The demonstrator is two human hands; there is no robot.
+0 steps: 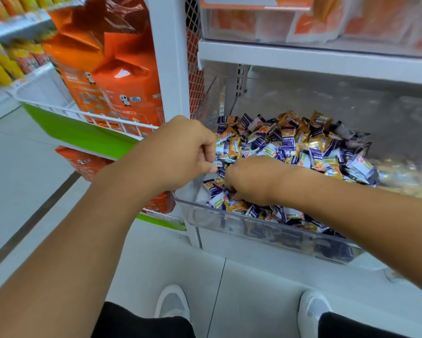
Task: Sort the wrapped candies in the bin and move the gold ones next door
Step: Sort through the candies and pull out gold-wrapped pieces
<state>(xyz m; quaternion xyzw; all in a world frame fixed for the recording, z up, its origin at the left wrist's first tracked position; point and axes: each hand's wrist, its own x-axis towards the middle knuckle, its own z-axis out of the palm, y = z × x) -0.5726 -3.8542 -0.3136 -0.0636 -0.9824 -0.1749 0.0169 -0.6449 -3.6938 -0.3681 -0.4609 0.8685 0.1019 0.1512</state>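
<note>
On the lower shelf of a white store rack (302, 62) sits a clear plastic bin (253, 230), its long axis running left to right along the shelf front, its open top tilted toward the aisle. It is heaped with wrapped candies (290, 145) in dark blue, white and gold wrappers, the pile highest toward the back and right; the small packets lie every which way, with no common direction. Left of the rack's upright, a white wire basket (58, 103) with a green front panel holds tall orange snack bags (112, 76).

Both of the person's bare arms reach into the bin's front left corner. The left hand (180, 152) is over the bin's left wall, its fingers curled inward, and seems to pinch a candy at the edge of the pile, though what they hold is mostly hidden. The right hand (251, 179) is knuckles-up just beside it, almost touching, with its fingers curled down into the candies; I cannot tell what they grip. Below, two white shoes (173, 303) stand on the pale tiled floor.
</note>
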